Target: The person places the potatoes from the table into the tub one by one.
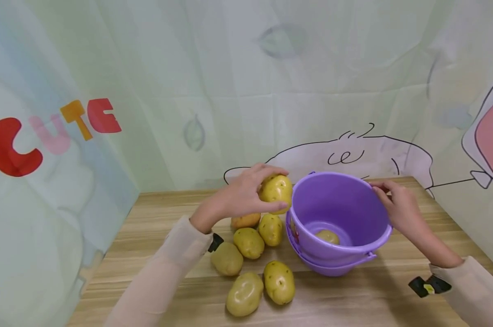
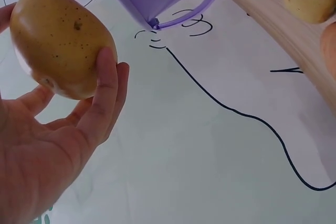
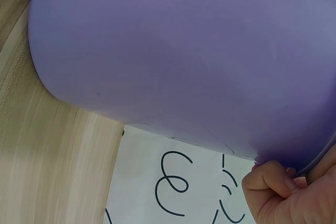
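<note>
My left hand (image 1: 246, 193) grips a yellow potato (image 1: 277, 193) between thumb and fingers, raised beside the left rim of a purple bucket (image 1: 340, 256). In the left wrist view the same potato (image 2: 63, 43) sits in the curled fingers (image 2: 107, 85), with small dark spots on its skin. Pinching the bucket's rim on its right side is my right hand (image 1: 399, 204); the right wrist view shows that hand (image 3: 289, 192) at the edge of the purple wall (image 3: 173, 61). Inside the bucket, one potato (image 1: 327, 236) lies on the bottom.
Several potatoes lie left of the bucket on the wooden table (image 1: 148, 236), among them a front one (image 1: 245, 295) and a spotted one (image 1: 279, 282). An orange-brown one (image 1: 245, 220) is partly hidden behind the left hand. A printed curtain (image 1: 168, 113) hangs behind the table.
</note>
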Motion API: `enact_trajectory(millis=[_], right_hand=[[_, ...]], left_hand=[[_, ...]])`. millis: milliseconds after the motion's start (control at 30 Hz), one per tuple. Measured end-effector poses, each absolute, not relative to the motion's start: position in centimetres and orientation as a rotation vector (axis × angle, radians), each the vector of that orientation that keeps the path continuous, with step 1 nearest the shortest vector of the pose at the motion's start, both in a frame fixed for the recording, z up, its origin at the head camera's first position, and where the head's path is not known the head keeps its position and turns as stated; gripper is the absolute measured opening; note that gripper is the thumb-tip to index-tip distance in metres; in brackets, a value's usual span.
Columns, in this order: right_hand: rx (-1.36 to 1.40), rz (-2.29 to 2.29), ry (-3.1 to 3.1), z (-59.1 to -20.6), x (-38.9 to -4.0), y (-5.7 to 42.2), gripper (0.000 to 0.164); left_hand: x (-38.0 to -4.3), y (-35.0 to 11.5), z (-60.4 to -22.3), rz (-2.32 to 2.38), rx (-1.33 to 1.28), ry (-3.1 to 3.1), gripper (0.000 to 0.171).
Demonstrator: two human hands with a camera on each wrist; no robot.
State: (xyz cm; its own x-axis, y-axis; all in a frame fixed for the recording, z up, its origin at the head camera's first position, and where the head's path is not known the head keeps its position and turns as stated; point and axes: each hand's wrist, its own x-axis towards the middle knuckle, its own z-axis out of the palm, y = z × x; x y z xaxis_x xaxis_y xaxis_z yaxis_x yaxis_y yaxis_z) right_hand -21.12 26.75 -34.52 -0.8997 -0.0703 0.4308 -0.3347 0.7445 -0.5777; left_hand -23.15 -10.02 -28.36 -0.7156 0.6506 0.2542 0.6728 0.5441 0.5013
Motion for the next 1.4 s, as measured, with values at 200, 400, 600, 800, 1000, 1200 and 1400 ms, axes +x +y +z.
enact_trajectory(millis=[200,400,600,800,1000,1200,1400], right_hand=[[0.314,0.937,-2.554,-34.5,-21.1,26.8,0.023],[0.298,0.944,-2.561,-34.5,-21.2,26.8,0.023],[0.298,0.938,-2.550,-34.6,-21.2,26.9,0.022],[0.302,0.943,-2.565,-34.6,-21.1,26.9,0.024],[0.291,0.954,-2.577,-34.4,-21.1,26.8,0.025],[0.287,0.958,-2.578,-34.4,-21.2,26.8,0.025],[0.306,0.940,-2.560,-34.5,-21.2,26.8,0.023]], left_hand=[[-23.1,-8.9,-28.0,-0.961,-1.199,-2.714,0.069],[-23.2,-8.0,-27.8,-1.006,-1.248,-2.689,0.066],[-23.3,-7.1,-27.7,-0.973,-1.254,-2.689,0.067],[-23.2,-6.4,-27.8,-0.948,-1.268,-2.701,0.070],[-23.1,-5.7,-28.0,-0.952,-1.289,-2.698,0.071],[-23.1,-4.8,-28.3,-0.956,-1.325,-2.680,0.068],[-23.1,-4.0,-28.8,-0.954,-1.326,-2.681,0.068]])
